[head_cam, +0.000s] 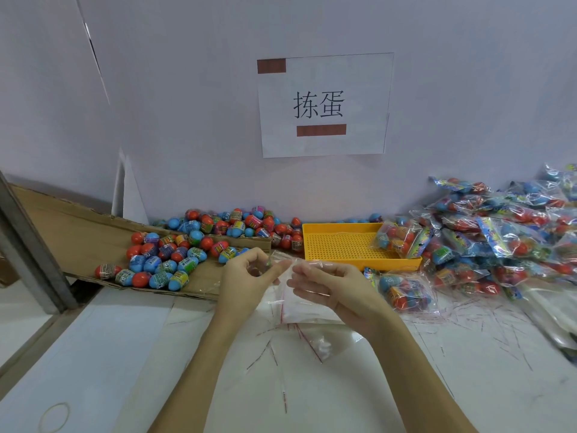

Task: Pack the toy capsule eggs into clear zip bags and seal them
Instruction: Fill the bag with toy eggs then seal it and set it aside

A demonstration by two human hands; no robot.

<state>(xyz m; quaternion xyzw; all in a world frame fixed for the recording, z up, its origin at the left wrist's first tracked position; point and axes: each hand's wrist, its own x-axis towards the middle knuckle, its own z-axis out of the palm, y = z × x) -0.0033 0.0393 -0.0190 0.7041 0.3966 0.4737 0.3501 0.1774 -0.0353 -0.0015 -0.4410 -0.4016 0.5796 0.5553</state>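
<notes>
Two hands meet over a white worktop (103, 339) that runs up to a pale wall. At the far left a grey metal post (29, 242) slants down to the worktop edge, and near my left forearm a rubber band (53, 417) lies flat. A flattened cardboard sheet (78, 232) slopes in from the left, and on it sit loose capsule eggs (162, 260), red and blue with printed wrap labels too small for me to read; more of them pile against the wall behind.

My left hand (249, 276) pinches the top edge of an empty clear zip bag (299, 307) with curled fingers and thumb. My right hand (331, 285) is close beside it, its fingers curled on the same edge, and the bag hangs down between them to the worktop. Thin red-lined strips (468, 310) are scattered around.

On the wall above, a white paper sign (324, 104) reads "拣蛋", with two brown blocks covering other parts of it. Below it a yellow perforated tray (340, 245) rests on the worktop, with one filled bag (401, 239) leaning over its right rim. Further right is a heap of filled bags (505, 232), eggs showing through the plastic.
</notes>
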